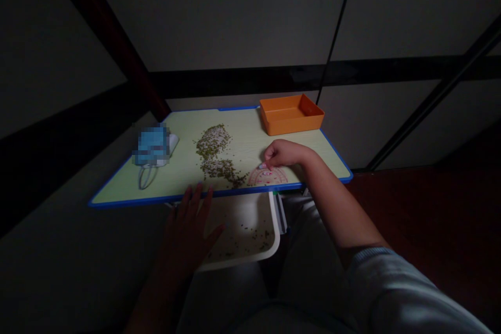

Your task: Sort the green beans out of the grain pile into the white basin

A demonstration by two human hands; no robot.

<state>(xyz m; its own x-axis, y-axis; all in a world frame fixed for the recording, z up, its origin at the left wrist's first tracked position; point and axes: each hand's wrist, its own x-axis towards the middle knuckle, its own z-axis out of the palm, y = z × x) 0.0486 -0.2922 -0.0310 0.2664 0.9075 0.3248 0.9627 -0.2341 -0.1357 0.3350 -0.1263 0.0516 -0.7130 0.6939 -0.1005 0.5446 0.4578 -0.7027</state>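
Your right hand (287, 152) is over the right part of the surface (172, 188), fingers curled in with the tips pointing down. A small pale-tipped object (262, 166) shows at those fingertips, but you cannot tell whether it is gripped or only touched. Just below the fingers, near the front edge, is a pink semicircle marked like a protractor (279, 175); whether it is printed or lying loose is unclear.

Your left hand (191, 219) is open, fingers spread and nothing in its grasp, with the fingertips at the blue front edge. Its thumb reaches out over the white bin (277, 245), which sits lower, below the front edge of the surface. Dark little grains are scattered thinly across the bin's floor, more of them toward its right side.

Between your hands, a heap of small greenish-brown grains (213, 142) spreads over the middle of the surface, trailing toward the front edge and coming right up beside the pink semicircle.

Beyond your right hand, an orange tray (279, 126) stands at the far right corner, its orange floor and inner walls showing. To your left, a blurred-out blue item (152, 145) rests by the left edge, with a loop of grey cord (145, 177) in front.
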